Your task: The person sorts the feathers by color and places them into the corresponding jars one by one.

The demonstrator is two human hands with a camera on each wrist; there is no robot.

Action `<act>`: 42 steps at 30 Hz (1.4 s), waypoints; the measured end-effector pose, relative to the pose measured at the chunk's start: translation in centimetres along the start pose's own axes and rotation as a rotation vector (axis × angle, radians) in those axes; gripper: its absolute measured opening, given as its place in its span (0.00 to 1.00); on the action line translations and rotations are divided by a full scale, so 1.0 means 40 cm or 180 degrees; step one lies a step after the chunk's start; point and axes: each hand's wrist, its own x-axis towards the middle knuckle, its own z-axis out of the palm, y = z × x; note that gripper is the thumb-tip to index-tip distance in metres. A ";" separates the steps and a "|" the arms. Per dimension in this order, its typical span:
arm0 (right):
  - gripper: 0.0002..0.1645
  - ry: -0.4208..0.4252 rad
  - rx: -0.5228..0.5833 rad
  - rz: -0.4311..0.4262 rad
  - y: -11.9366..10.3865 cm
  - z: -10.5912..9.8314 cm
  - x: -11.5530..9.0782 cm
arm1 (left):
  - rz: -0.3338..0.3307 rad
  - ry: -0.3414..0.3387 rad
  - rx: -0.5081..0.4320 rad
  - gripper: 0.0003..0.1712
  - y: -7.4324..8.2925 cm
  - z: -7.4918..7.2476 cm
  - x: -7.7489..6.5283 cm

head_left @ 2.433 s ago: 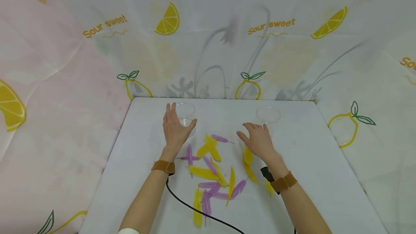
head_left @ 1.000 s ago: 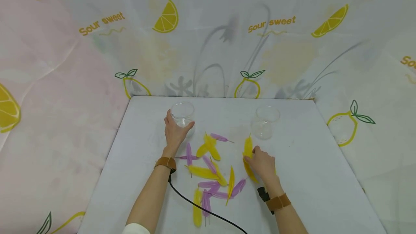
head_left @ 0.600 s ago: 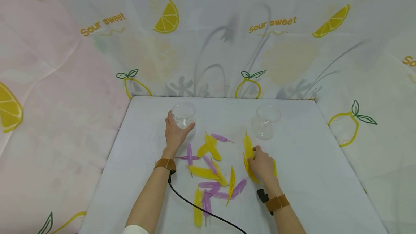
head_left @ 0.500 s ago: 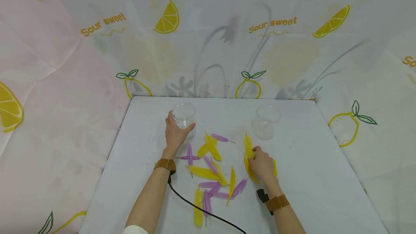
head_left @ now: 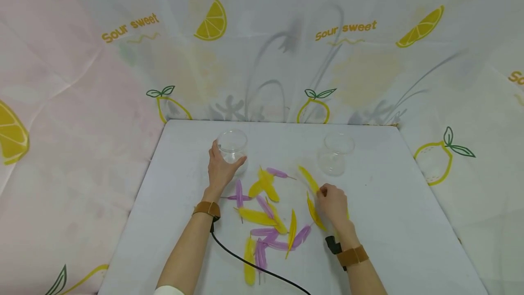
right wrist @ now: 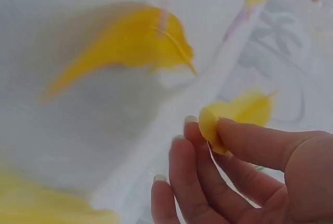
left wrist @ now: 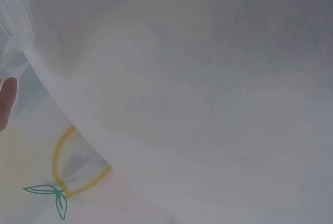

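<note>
In the head view my left hand (head_left: 221, 167) is at the near left side of a clear glass jar (head_left: 232, 142), fingers and thumb curved round its body. My right hand (head_left: 333, 204) pinches a yellow feather (head_left: 308, 177) between thumb and fingers; its far end points up and left. The right wrist view shows this feather (right wrist: 252, 108) bent at the pinch. Just left of that hand, another yellow feather (head_left: 313, 213) lies on the table. Only one fingertip (left wrist: 7, 104) of my left hand shows in the left wrist view, below the jar's edge.
A second clear jar (head_left: 332, 163) stands beyond my right hand. Several yellow and purple feathers, among them a purple one (head_left: 302, 236), are scattered over the middle of the white table (head_left: 401, 222). A black cable (head_left: 262, 268) crosses the near part. A lemon-print cloth (head_left: 262, 58) hangs behind.
Both hands came down; the left closed round the left jar, the right took hold of a yellow feather. In the last half second that feather has swung leftward, away from the one beneath it.
</note>
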 end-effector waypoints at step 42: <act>0.09 -0.0037 -0.1802 -0.2345 -0.536 0.030 0.182 | -0.0025 -0.0270 -0.0221 0.67 -0.019 -0.027 -0.022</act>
